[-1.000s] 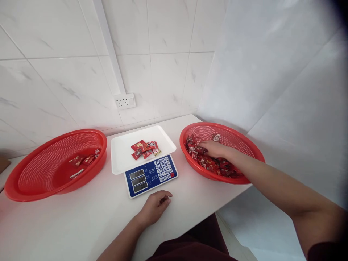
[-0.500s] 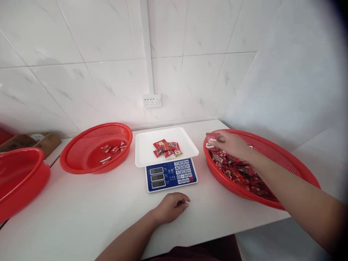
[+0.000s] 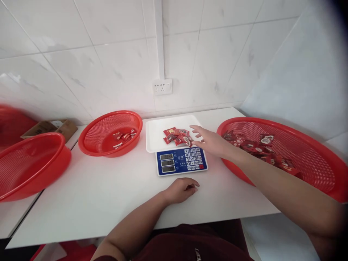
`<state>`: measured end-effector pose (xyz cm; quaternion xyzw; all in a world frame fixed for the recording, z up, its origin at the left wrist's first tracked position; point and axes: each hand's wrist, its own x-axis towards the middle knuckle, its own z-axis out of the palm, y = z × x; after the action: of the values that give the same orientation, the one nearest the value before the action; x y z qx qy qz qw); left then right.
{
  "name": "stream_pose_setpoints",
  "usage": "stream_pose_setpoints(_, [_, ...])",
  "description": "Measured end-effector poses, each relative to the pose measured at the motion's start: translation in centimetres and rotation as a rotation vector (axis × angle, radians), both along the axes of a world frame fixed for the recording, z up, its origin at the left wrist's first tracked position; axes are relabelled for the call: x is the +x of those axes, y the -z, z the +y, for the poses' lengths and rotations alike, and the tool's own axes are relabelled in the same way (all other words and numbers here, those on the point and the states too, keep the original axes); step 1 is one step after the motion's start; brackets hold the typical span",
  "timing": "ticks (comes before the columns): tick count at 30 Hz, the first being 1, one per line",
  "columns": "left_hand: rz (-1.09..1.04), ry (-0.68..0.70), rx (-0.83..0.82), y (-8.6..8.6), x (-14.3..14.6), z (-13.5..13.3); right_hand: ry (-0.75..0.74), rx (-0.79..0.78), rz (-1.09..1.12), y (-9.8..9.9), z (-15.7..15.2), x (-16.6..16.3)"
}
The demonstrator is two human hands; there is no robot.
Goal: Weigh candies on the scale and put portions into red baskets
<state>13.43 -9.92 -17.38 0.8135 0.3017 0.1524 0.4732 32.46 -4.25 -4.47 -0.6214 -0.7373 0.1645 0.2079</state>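
Note:
Over the right side of the scale's white tray (image 3: 154, 139), my right hand (image 3: 208, 141) is open, thumb and fingers apart. Just left of its fingertips lies a small pile of red candy packets (image 3: 176, 136). The blue digital scale (image 3: 181, 161) has its displays and keypad facing me. My left hand (image 3: 182, 190) rests on the table in front of the scale, fingers loosely curled and thumb apart, with nothing seen in it. Under my right forearm, a large red basket (image 3: 315, 174) holds many more red packets (image 3: 252, 145), partly hidden by the arm.
Left of the scale stands a red basket (image 3: 89, 139) with several small packets in it. Another red basket (image 3: 58, 159) is at the far left, with a cardboard box (image 3: 67, 128) behind it. A wall socket (image 3: 162, 87) is above the white table (image 3: 108, 195).
My right hand has moved left from the large basket to the tray and let go of a red packet, now in the pile. My left hand stays in front of the scale. The view has shifted.

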Motion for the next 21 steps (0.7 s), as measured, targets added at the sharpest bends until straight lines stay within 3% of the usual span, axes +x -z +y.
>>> stream_pose_setpoints(5, [-0.008, 0.003, 0.003, -0.1, 0.1, 0.0, 0.051, 0.042, 0.015, 1.9, -4.9, 0.2])
stream_pose_setpoints(12, [0.019, -0.001, 0.049, -0.2, 0.1, 0.0, 0.271, 0.152, 0.340, 8.9, -9.9, -1.1])
stream_pose_setpoints(16, [0.011, -0.008, 0.075, -0.3, 0.2, -0.3, 0.292, 0.000, 0.468, 11.8, -11.4, -1.6])
stream_pose_setpoints(21, [0.002, 0.045, 0.142, -1.6, 0.2, -0.4, 0.220, -0.120, 0.526, 13.9, -12.0, -1.4])
